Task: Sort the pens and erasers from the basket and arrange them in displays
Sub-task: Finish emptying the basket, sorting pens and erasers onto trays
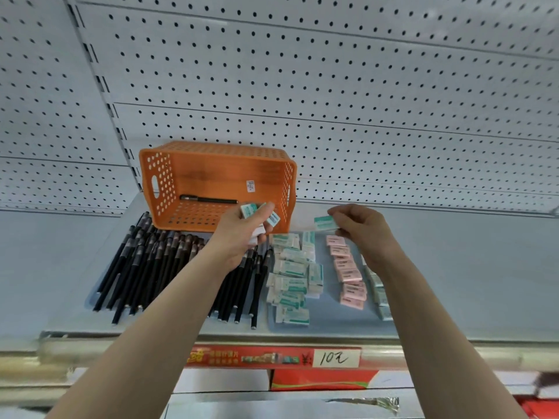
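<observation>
Erasers in teal-and-white paper sleeves [289,276] lie in a loose heap on the grey metal shelf [469,267], just right of the row of black capped pens [169,267], so each kind keeps its own patch. Our left hand [242,231] grips a small clutch of wrapped erasers [257,211], fingers curled round them. We judge it serves as the store from which the other hand draws.

Our right hand [360,225] pinches a single teal-and-white eraser [325,222] between thumb and fingertips, above the far end of the gap between the teal heap and the column of pink wrapped erasers [348,273]. Held by one end, it seems ready to be laid down flat. A further pale stack [379,293] sits right of the pink column, partly hidden by our right forearm, so we cannot tell its kind.

The orange perforated plastic basket [160,173] rests tipped on its side at the back of the shelf, close to the white pegboard wall [302,86]. Its mouth faces us, which makes its contents easy to see and reach, and one black pen [208,200] lies inside. We judge the sorting nearly done: that pen and the erasers in hand remain.
</observation>
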The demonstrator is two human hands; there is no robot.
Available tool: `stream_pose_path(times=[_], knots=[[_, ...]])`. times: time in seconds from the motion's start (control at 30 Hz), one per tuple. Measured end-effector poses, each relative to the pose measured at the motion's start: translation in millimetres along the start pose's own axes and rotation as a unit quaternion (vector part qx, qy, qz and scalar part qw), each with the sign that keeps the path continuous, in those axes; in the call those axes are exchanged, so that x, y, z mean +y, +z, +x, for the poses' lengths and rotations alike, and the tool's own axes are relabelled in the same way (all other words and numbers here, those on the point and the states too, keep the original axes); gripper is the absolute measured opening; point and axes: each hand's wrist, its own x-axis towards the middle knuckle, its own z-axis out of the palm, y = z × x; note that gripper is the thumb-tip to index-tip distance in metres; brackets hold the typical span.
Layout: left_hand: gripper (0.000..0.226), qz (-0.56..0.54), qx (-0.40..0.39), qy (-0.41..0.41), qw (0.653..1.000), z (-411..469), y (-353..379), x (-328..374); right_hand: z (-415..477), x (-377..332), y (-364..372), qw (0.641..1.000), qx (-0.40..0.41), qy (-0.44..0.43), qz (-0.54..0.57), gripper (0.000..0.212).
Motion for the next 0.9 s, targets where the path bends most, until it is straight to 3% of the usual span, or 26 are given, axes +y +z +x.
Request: stream_pose_path(times=[0.2,0.3,0.4,0.47,0.53,0.63,0.8,0.9], knots=[[0.021,-0.039,-0.003,-0.038,0.999,-9,5,0,-6,8,-2,0.994,-0.018,-0.067,-0.088,0.025],[0.015,-0.025,0.002,-0.049,0.998,-11,4,-3,-1,9,10,0.963,-0.063,-0.124,-0.229,0.019],[0.018,-0.038,0.019,-0.048,0.998,-13,2,-6,3,10,27,0.946,-0.115,-0.137,-0.271,0.024],[0.016,-0.056,0.038,-0.046,0.997,-14,-1,-7,8,7,34,0.942,-0.088,-0.151,-0.288,0.028],[0.015,-0.062,0.051,-0.041,0.996,-13,-4,-7,11,3,35,0.947,-0.049,-0.151,-0.279,0.031],[0.017,-0.063,0.054,-0.035,0.996,-13,-11,-7,14,4,41,0.959,-0.063,-0.117,-0.25,0.024],[0.024,-0.056,0.055,-0.043,0.996,-13,-14,-8,20,28,49,0.901,-0.084,-0.088,-0.417,0.008],[0.026,-0.055,0.047,-0.039,0.997,-12,-13,-9,21,26,51,0.904,-0.063,-0.106,-0.409,0.009]])
